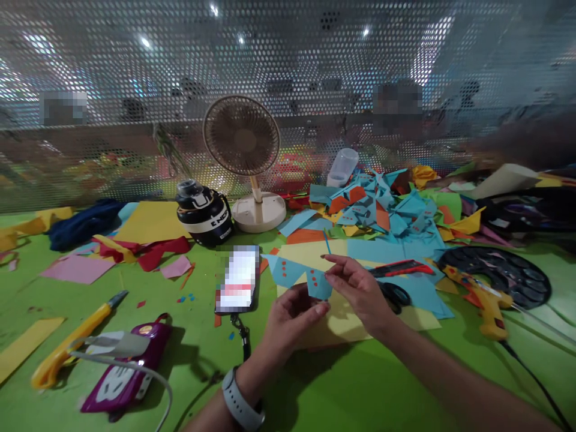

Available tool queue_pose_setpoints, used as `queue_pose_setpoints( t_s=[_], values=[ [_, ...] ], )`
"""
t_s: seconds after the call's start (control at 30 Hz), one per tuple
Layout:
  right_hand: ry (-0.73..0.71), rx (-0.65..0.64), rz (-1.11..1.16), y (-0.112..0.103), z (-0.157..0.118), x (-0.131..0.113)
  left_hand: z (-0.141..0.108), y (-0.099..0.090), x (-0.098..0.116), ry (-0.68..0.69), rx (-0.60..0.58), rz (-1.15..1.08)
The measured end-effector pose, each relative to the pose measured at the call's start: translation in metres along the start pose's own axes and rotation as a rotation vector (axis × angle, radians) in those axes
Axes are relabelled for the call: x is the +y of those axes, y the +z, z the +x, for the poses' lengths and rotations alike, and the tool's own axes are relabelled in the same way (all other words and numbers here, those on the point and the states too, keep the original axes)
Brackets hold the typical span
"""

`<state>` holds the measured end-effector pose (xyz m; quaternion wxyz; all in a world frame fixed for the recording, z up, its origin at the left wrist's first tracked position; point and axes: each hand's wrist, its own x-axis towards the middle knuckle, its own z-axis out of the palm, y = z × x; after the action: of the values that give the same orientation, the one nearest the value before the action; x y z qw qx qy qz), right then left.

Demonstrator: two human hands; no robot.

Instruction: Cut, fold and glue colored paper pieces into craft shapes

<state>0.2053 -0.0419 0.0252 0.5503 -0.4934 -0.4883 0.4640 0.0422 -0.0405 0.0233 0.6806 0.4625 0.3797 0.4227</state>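
Observation:
A folded light-blue paper piece (279, 273) with rows of orange dots is held up in front of me. My left hand (292, 324) grips its lower part between thumb and fingers; some of those fingers are hidden. At the paper's right edge, the thumb and fingers of my right hand (360, 291) are pinched together on it. A thin blue paper strip (327, 242) sticks up just above the right fingertips. Beneath both hands lies a pale yellow sheet (346, 327). Black-handled scissors (396, 296) and a red utility knife (405, 268) lie beside my right hand.
A heap of folded blue papers (382, 201) sits at the back right. A yellow glue gun (492, 309) and black palette (517, 273) are on the right. Left are a phone (238, 279), bottle (202, 216), fan (243, 138), purple case (128, 375) and yellow-handled cutter (76, 342).

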Motion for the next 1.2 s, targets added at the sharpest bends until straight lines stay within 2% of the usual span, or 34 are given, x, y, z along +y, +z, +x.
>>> queue_pose_setpoints(
  t_s=[0.13, 0.23, 0.33, 0.43, 0.6, 0.77, 0.87, 0.97, 1.1, 1.2],
  values=[
    [-0.014, 0.07, 0.012, -0.006, 0.006, 0.001, 0.001, -0.001, -0.003, -0.027, 0.066, -0.008],
    [-0.059, 0.144, -0.028, -0.011, 0.01, 0.001, 0.003, -0.004, -0.007, 0.023, 0.138, 0.012],
    [-0.086, 0.18, -0.085, -0.016, 0.013, 0.001, 0.002, -0.005, -0.007, 0.061, 0.153, -0.001],
    [-0.103, 0.178, -0.144, -0.02, 0.015, -0.001, 0.002, -0.006, -0.004, 0.072, 0.196, -0.068],
    [-0.165, 0.165, -0.268, -0.025, 0.017, -0.005, 0.008, -0.011, 0.0, 0.178, 0.368, -0.145],
    [-0.316, 0.132, -0.476, -0.031, 0.014, -0.012, 0.011, -0.016, 0.007, 0.244, 0.413, -0.082],
    [-0.471, 0.048, -0.594, -0.033, 0.013, -0.015, 0.011, -0.018, 0.013, 0.255, 0.414, -0.003],
    [-0.574, -0.028, -0.639, -0.035, 0.013, -0.017, 0.013, -0.021, 0.015, 0.223, 0.34, 0.097],
    [-0.594, -0.089, -0.638, -0.034, 0.013, -0.018, 0.015, -0.024, 0.011, 0.202, 0.228, 0.275],
    [-0.599, -0.094, -0.624, -0.036, 0.015, -0.019, 0.016, -0.025, 0.009, 0.228, 0.198, 0.389]
  ],
)
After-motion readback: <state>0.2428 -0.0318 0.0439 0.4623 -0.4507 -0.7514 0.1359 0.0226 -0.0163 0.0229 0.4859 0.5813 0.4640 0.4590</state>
